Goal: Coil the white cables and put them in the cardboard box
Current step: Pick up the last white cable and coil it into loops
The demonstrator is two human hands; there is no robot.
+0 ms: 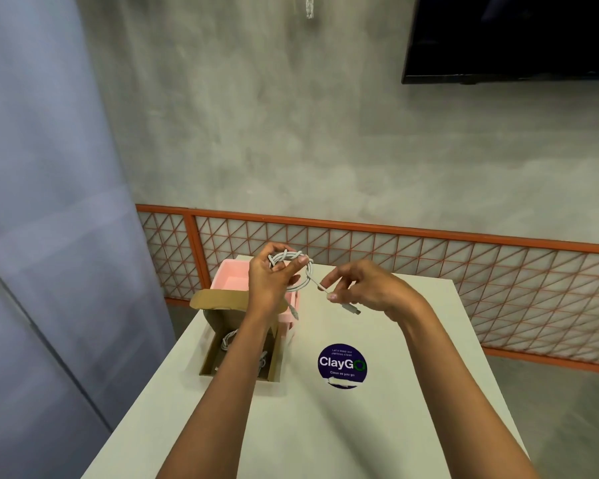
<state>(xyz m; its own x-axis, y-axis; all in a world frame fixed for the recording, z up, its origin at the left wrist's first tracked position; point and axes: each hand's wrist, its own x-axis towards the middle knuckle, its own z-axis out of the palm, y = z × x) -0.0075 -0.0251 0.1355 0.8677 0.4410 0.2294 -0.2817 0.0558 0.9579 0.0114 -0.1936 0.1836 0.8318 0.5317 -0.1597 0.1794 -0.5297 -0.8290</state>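
Above the far left corner of the counter, the left hand curls fingers and thumb around a coiled white cable, the right hand pinches its loose end between thumb and forefinger, and the open cardboard box at the counter's left edge holds a second cable.

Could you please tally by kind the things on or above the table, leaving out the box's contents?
White cable, held by the left hand and the right hand: 1
Cardboard box: 1
Pink tray: 1
Round sticker: 1
Total: 4
Cables inside the box are partly hidden, so uncounted.
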